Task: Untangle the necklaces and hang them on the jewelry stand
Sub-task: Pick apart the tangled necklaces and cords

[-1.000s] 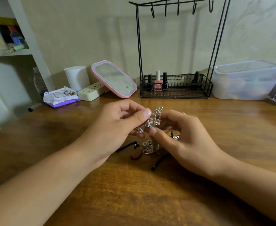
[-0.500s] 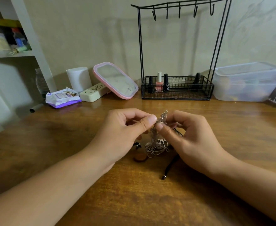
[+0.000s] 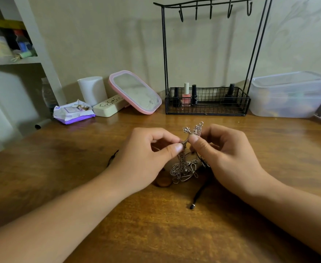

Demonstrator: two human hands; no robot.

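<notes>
Left hand [image 3: 146, 158], right hand [image 3: 226, 154] both pinch tangled necklaces [image 3: 184, 168] mid-table [image 3: 42, 177]; jewelry stand [image 3: 207, 101] well apart.

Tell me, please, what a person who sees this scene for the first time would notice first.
First, the left hand and the right hand at the table's centre, both pinching a tangled clump of silver chain necklaces above the brown wooden table. Behind them, against the wall, stands the tall black wire jewelry stand; its hooks are bare.

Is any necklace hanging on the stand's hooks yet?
No: the jewelry stand's hooks are all bare, and both hands still pinch the tangled silver chain over the table.
</notes>
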